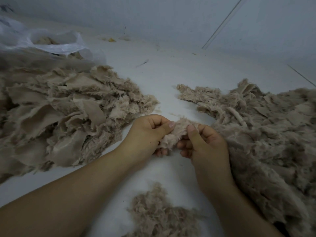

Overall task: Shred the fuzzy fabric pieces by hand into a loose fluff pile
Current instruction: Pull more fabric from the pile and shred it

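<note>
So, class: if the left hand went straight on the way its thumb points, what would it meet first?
Most likely the right hand, just across the fuzzy piece that the left hand also pinches; depth is hard to judge.

A small scrap of fuzzy cloth (176, 132), matt and pinkish beige with a frayed, hairy nap, is pinched between the left hand (148, 132) and the right hand (205, 142). The heap of cloth pieces (68, 110) on the left is seen to be fuzzy on one side and smooth, flat-woven on the backing side, with ragged edges. The heap on the right (265, 127) looks shaggier and rougher. The loose fluff pile (162, 212) is made of soft, wispy fibres. The floor (171, 71) appears smooth and matt white. A thin, translucent, crinkled plastic bag (51, 43) shows a slight sheen.
</note>
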